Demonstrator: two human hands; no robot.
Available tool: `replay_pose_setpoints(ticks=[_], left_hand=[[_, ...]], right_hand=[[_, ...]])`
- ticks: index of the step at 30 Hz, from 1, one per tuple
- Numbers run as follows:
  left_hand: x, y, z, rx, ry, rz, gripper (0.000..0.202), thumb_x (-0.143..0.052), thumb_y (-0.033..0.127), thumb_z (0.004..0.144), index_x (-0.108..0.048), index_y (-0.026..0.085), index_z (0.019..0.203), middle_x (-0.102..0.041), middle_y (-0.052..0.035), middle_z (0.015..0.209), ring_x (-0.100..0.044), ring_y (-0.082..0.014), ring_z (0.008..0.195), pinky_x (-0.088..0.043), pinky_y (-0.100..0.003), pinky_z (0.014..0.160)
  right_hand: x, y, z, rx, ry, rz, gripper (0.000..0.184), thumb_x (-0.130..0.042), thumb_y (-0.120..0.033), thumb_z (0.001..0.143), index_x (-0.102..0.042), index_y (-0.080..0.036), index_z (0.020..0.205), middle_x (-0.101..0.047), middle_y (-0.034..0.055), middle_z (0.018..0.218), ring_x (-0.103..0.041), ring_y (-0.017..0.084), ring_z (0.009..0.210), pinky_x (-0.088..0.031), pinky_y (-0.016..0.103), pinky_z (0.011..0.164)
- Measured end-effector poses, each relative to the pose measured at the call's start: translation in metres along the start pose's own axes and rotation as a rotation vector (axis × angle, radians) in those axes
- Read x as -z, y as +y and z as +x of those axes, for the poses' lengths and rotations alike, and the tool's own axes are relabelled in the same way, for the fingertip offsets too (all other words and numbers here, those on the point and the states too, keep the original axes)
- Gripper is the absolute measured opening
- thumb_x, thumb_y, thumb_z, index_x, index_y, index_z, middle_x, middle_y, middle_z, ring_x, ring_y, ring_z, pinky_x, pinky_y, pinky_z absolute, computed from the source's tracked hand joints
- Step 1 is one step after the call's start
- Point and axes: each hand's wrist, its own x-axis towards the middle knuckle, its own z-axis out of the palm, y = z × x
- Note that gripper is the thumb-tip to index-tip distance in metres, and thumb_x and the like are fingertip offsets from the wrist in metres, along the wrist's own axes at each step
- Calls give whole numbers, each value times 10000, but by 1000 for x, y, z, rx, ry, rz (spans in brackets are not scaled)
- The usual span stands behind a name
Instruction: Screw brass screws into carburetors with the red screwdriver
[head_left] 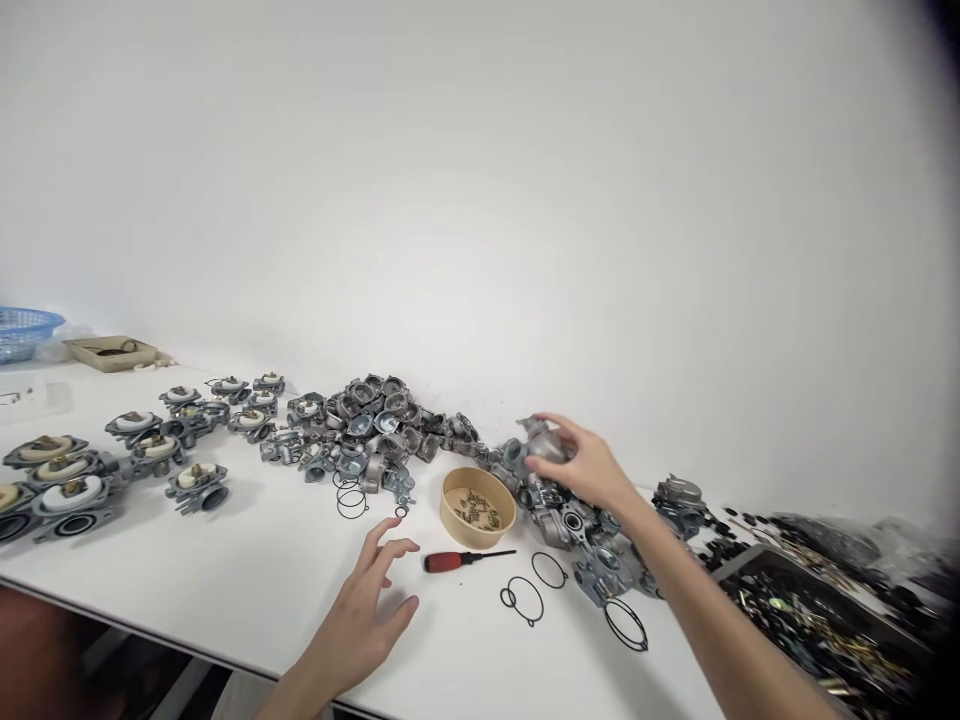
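My right hand (589,465) grips a grey metal carburetor (546,442) above a heap of similar carburetors (551,525) at the right. Low over the white table, my left hand (375,600) is held with its fingers apart and nothing in it. Just right of its fingertips lies a screwdriver (446,562) with a red and black handle. Behind the screwdriver stands a round tan bowl (457,522) with small screws (476,510) inside. Thin black rubber rings (525,600) are scattered between the screwdriver and the right heap.
A pile of metal float bowls (375,410) sits against the wall. Carburetors with white floats (199,480) stand in rows at the left. A dark tray of small parts (810,620) lies at far right. A blue basket (26,330) and a shallow tray (112,355) are at far left.
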Motion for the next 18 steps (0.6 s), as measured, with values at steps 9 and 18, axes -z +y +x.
replay_pose_setpoints(ticks=[9,18], left_hand=[[-2,-5,0,16,-87,108,402,-582,113,947,-603,346,1274,-484,-82,1584,-701,-288,1229,-616,-456,1002],[-3,-5,1,40,-125,117,377,-558,123,955,-608,350,1252,-495,-72,1571,-699,-287,1258,-594,-470,1040]], right_hand=[[37,97,76,-142,-16,-360,671,-838,-355,800,-641,-152,1408,-694,183,1365,-681,332,1147,-555,441,975],[16,115,86,-117,-192,-448,402,-699,-354,1031,-627,-192,1392,-617,124,1446,-647,298,1249,-564,529,1049]])
